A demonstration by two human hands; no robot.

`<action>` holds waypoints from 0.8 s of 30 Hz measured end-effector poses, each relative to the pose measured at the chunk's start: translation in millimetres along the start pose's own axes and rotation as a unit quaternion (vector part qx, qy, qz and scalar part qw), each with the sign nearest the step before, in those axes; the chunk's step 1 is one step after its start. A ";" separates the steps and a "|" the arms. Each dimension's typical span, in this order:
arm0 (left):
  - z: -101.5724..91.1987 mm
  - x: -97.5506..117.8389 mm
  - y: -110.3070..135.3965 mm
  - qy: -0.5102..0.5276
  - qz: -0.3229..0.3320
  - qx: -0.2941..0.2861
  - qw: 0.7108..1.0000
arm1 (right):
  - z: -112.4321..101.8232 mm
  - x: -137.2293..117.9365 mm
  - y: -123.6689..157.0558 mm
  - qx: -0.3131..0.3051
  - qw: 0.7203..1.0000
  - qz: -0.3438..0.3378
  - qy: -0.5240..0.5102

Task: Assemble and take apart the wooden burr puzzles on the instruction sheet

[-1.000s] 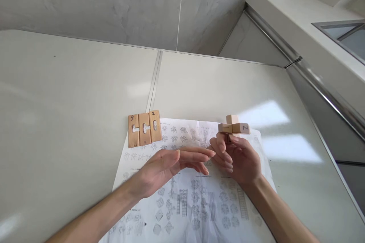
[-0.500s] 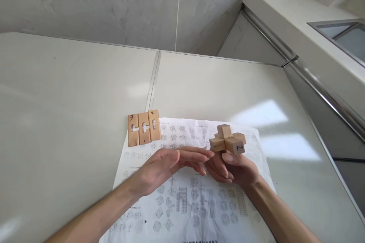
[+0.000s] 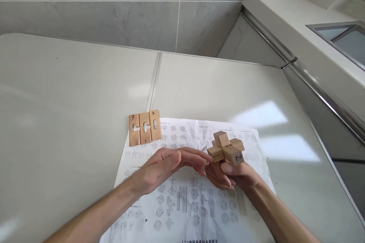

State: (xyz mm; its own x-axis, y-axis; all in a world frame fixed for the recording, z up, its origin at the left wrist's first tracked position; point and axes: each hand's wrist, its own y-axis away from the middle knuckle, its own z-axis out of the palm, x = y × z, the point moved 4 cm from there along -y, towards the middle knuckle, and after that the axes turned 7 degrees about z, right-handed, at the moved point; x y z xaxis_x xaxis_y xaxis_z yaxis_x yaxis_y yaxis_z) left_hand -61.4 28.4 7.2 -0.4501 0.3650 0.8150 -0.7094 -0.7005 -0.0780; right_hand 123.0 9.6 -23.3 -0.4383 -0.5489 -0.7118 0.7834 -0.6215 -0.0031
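My right hand (image 3: pixel 228 174) holds a wooden burr puzzle (image 3: pixel 226 148), a cross of interlocked square bars, from below with thumb and fingers. A "2" is written on the bar end facing me. To the left, my left hand (image 3: pixel 173 163) is held with its fingers stretched out; the fingertips reach the puzzle's left side and the right hand's fingers, though whether they press on the wood I cannot tell. Beyond the left hand lie three flat wooden slats (image 3: pixel 145 128), side by side, with cut-out slots and the handwritten numbers 3, 1 and 2.
Beneath both hands a creased printed sheet (image 3: pixel 182 197) with rows of small puzzle drawings covers part of the white folding table (image 3: pixel 71 102). The slats overlap its upper left corner. A grey tiled wall (image 3: pixel 114 19) and a white counter (image 3: pixel 273 3) stand behind.
The puzzle has tilted and dropped slightly in my right hand, its upper bar now leaning left. My left hand has hardly moved, and the slats lie as before.
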 end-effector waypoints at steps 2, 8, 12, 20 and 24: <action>-0.6 -0.2 0.4 -0.013 -0.004 0.001 1.000 | 2.8 -0.1 -1.3 -0.010 1.000 -0.005 0.002; -1.0 0.2 -0.1 -0.055 -0.017 0.036 0.998 | 7.5 5.0 -0.3 -0.010 1.000 0.002 0.013; 1.7 -0.9 0.9 -0.057 -0.039 0.063 0.996 | 8.7 9.5 1.9 -0.013 0.998 0.039 0.036; 2.4 -8.8 5.8 -0.139 -0.070 0.082 0.984 | 8.4 12.9 3.0 -0.017 0.993 0.100 0.065; 3.6 -8.5 6.4 -0.184 -0.095 0.057 0.977 | 12.5 16.5 2.8 -0.028 0.991 0.122 0.057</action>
State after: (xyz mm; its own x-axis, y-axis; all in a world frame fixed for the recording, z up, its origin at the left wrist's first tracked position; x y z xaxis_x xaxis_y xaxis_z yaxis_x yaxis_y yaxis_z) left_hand -60.1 18.7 1.8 -0.0759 0.2649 0.9613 -0.6868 -0.7128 0.1421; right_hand 112.5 -8.2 -26.3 -0.1830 -0.6093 -0.7715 0.8844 -0.4448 0.1415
